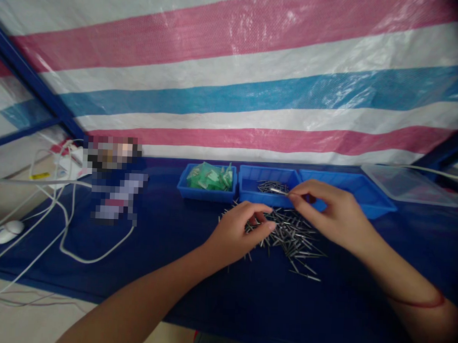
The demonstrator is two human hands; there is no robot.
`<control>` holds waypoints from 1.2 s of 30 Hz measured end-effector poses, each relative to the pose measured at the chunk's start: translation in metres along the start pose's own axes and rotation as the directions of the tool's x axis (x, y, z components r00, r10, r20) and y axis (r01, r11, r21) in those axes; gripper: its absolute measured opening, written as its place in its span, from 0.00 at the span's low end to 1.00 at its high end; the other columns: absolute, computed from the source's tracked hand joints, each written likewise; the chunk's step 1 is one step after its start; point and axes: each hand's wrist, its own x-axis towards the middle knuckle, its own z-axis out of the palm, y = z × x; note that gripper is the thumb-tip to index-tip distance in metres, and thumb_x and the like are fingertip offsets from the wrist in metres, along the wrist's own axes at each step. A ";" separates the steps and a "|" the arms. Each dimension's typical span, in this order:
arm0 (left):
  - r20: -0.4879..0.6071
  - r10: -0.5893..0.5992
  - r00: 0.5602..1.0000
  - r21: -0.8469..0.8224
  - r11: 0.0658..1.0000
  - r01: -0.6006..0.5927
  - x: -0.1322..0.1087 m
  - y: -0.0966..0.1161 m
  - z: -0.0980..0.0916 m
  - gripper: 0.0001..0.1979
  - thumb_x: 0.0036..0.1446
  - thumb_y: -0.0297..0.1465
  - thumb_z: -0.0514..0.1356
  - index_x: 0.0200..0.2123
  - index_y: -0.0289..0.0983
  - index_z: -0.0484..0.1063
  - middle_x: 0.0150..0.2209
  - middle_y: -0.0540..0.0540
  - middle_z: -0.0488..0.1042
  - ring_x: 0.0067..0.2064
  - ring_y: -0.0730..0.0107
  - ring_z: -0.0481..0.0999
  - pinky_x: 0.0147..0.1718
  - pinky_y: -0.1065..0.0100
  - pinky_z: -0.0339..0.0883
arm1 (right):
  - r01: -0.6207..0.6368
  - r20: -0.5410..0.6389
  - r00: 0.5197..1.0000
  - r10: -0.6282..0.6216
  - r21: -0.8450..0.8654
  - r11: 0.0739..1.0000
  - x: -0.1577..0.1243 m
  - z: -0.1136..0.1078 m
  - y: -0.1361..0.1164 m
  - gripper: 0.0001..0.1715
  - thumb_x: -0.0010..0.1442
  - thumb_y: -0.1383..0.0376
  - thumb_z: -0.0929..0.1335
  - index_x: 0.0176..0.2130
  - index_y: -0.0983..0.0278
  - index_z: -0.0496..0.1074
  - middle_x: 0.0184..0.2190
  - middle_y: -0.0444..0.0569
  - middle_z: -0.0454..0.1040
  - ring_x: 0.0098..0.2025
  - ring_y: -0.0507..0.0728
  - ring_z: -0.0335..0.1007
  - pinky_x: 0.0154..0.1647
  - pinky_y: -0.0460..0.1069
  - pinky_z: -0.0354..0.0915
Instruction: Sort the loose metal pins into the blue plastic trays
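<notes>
A loose pile of blind rivets [292, 235], thin metal pins with thicker silvery ends, lies on the blue tabletop. My left hand [239, 227] hovers at the pile's left side, thumb and index finger apart, with nothing visible between them. My right hand [331, 211] pinches a single blind rivet [278, 191] between thumb and fingertips, at the front right of the middle blue bin [247, 192]. Inside that bin sits a smaller heap of rivets [268, 184]. The other fingers of my right hand are partly hidden.
The left blue bin [186, 192] holds green plastic packets [209, 176]. A third blue bin [368, 200] stands at right, beside a clear plastic lid [410, 187]. White cables [65, 235] cross the table's left side. Striped sheeting [232, 101] hangs behind.
</notes>
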 end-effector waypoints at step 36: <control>0.471 0.255 0.845 0.519 0.694 -0.499 -0.005 -0.004 0.000 0.04 0.62 0.32 0.58 0.38 0.43 0.73 0.40 0.51 0.73 0.42 0.68 0.67 0.40 0.64 0.51 | 0.153 0.056 0.988 -0.143 -0.261 0.953 -0.003 0.010 -0.002 0.08 0.60 0.63 0.65 0.32 0.62 0.73 0.35 0.51 0.77 0.39 0.61 0.68 0.43 0.57 0.61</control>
